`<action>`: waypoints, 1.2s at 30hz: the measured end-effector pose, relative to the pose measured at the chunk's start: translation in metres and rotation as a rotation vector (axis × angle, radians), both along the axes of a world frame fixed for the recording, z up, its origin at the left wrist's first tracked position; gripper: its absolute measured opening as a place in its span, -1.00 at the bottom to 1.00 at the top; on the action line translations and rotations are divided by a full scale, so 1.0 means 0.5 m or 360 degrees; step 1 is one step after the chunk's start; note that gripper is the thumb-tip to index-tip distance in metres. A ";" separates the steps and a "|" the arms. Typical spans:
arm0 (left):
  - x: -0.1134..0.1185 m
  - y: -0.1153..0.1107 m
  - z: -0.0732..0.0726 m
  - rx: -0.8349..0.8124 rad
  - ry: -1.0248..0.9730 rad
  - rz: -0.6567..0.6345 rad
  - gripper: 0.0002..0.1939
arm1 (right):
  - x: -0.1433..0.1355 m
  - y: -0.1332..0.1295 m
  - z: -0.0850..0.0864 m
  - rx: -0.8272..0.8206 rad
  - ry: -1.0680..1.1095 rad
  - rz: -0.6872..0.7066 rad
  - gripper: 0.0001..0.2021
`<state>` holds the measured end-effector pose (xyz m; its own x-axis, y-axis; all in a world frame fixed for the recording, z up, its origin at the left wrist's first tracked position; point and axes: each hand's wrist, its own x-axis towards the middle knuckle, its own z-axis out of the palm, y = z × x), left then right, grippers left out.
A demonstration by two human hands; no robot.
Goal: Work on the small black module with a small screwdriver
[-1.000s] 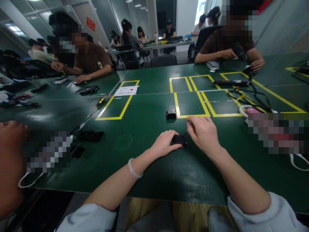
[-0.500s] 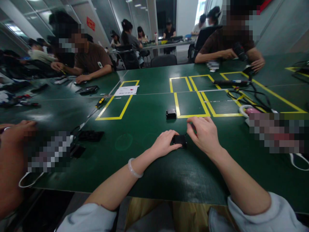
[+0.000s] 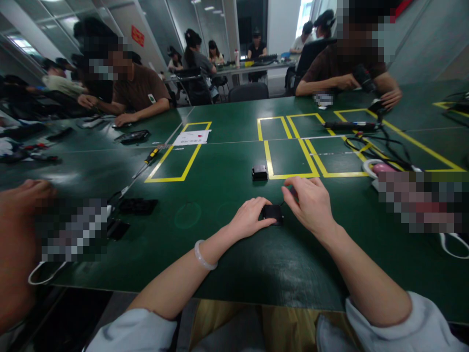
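My left hand (image 3: 252,215) is closed on a small black box-like part (image 3: 273,214), thumb along its near side and fingers along its far side, and keeps it on the green table (image 3: 234,259). At the box's far right corner, my right hand (image 3: 309,203) pinches a thin dark piece (image 3: 282,203), perhaps a wire or a slim tool; its kind is too small to make out. Beyond my hands stands a second black box-like part (image 3: 260,172), apart from both of them.
Yellow tape outlines (image 3: 293,175) mark the table. A screwdriver (image 3: 152,155) and a paper sheet (image 3: 192,137) lie left of centre. Black cables (image 3: 394,146) are at the right. Another person's hand (image 3: 25,195) reaches in at the left edge; people sit across the table.
My right fingertips have shifted very slightly at the box's corner. My left hand and the box have stayed put. The neighbouring person's hand at the left has moved a little.
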<state>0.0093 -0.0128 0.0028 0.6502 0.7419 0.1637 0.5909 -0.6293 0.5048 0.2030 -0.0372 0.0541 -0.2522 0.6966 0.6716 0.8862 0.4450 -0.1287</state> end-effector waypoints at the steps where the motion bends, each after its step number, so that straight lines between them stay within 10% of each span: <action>1: 0.000 0.000 0.000 0.0000 -0.0001 0.0000 -0.61 | 0.001 0.000 -0.001 0.0000 0.0000 0.0003 -0.85; 36: -0.001 0.000 0.001 0.0028 0.0005 -0.0014 -0.63 | 0.000 -0.003 0.001 -0.0020 -0.0012 -0.0013 -0.83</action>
<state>0.0088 -0.0126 0.0035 0.6571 0.7332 0.1749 0.5869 -0.6432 0.4918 0.2028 -0.0387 0.0545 -0.2515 0.7071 0.6609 0.8908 0.4362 -0.1276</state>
